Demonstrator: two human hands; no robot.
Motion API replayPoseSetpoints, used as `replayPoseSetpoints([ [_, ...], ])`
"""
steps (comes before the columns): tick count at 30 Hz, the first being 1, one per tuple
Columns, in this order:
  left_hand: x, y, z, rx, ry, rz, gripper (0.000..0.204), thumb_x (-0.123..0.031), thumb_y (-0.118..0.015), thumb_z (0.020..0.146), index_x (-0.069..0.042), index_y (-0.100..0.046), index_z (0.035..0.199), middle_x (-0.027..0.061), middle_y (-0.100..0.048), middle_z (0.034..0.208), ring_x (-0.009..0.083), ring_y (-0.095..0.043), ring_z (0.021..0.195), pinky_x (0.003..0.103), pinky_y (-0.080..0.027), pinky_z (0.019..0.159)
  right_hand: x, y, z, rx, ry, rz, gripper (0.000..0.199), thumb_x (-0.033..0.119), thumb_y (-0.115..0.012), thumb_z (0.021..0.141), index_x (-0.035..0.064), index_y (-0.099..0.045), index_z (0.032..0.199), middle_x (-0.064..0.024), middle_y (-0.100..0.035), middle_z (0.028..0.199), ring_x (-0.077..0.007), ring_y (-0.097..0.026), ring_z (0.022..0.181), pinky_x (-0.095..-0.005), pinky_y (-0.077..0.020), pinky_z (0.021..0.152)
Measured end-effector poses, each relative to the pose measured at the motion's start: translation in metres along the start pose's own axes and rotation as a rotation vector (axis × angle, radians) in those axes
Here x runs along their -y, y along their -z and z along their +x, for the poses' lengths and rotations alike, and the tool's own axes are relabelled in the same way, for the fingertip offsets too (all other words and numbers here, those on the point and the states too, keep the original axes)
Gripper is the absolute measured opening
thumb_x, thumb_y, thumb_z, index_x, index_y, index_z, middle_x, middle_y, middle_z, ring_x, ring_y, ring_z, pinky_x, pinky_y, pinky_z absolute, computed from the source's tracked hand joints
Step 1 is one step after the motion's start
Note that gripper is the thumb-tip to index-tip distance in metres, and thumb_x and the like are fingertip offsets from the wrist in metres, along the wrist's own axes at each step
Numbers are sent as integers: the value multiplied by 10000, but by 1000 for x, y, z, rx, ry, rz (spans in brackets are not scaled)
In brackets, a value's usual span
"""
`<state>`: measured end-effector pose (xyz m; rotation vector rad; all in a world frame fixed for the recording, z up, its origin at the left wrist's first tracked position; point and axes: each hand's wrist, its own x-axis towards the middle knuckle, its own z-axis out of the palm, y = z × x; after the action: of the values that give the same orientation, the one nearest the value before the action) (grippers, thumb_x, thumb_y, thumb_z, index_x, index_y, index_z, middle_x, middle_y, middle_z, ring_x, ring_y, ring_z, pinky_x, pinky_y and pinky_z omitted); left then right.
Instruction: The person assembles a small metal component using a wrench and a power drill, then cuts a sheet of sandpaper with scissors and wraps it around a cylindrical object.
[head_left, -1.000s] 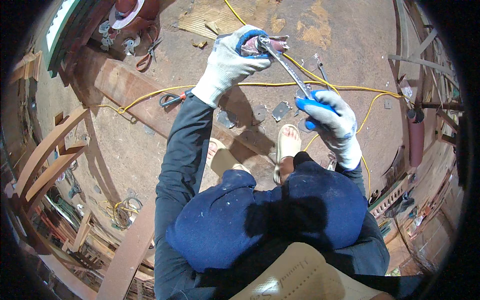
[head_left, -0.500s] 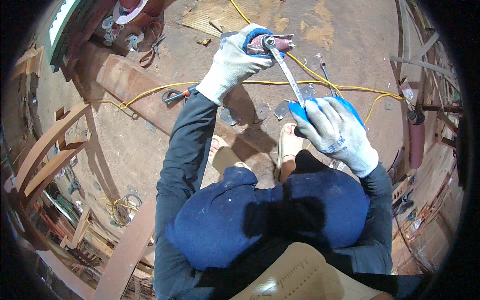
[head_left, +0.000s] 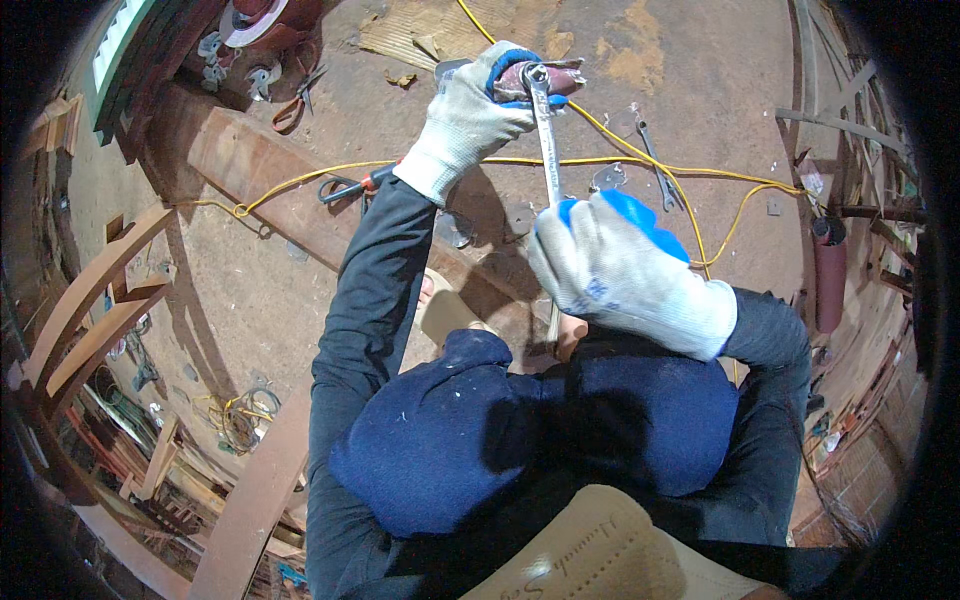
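Observation:
My left hand [head_left: 468,122], in a white glove with blue coating, is closed round a dark red, rounded piece [head_left: 513,82] with frayed, sandpaper-like edges. A ring-ended wrench [head_left: 548,145] sits with its head over a bolt or nut on the near end of that piece. Its silver shank runs down toward me, and my right hand [head_left: 622,272], gloved likewise, is closed on the lower end. The right fingers are curled away from view. Farther right on the floor lies a second wrench [head_left: 657,165].
A yellow cable [head_left: 620,160] crosses the floor beyond my hands. Left of it lie a long wooden board [head_left: 260,165], orange-handled scissors [head_left: 290,115] and a red-handled tool [head_left: 350,187]. Curved wooden parts [head_left: 95,300] stand at left; a dark red roll [head_left: 829,285] is at right.
My right hand has swung left and toward me with the wrench, which now stands closer to upright in view. The second wrench's lower end has come into sight. My left hand has barely moved.

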<state>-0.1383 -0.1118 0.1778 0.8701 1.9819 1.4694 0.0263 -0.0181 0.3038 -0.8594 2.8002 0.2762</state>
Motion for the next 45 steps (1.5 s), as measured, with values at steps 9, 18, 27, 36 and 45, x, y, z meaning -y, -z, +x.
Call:
replayPoseSetpoints([
  [9,21,-3,7,62,-84,-231,421,-152,-814,682,-48,-592,1025,10,-607,935,97,-562,858,255,-478,779,-24,-29,-22,-235,-81,265,187,239,-609,723,92,-587,838,-52,-502,784,-192,-567,687,-316,-431,596],
  [18,23,-7,9,174,-200,-227,415,-120,-837,665,-51,-597,998,16,-637,920,106,-595,839,256,-483,777,-75,-59,-78,-336,-484,1415,336,-110,-610,758,90,-657,1024,-33,-535,963,-100,-524,705,-217,-445,623],
  [27,21,-5,4,132,-172,-227,421,-127,-827,672,-49,-591,1012,20,-635,886,106,-588,810,258,-479,767,-50,-31,-52,-214,-920,1721,390,208,-486,957,73,-507,1322,-1,-566,880,-11,-453,619,-151,-374,519],
  [36,23,-14,4,-13,-211,-159,353,-209,-786,689,-74,-603,958,68,-623,835,136,-577,751,271,-487,725,6,-38,-25,-359,-872,1151,471,100,-533,922,83,-422,1380,-183,-645,1083,-289,-659,814,-348,-495,734],
  [45,23,-40,4,-415,-141,-64,390,-222,-811,714,-47,-581,975,57,-600,855,159,-596,756,279,-494,688,-14,-8,-11,-240,-847,920,444,159,-549,917,44,-462,1337,-190,-637,839,-340,-607,674,-422,-465,634],
])
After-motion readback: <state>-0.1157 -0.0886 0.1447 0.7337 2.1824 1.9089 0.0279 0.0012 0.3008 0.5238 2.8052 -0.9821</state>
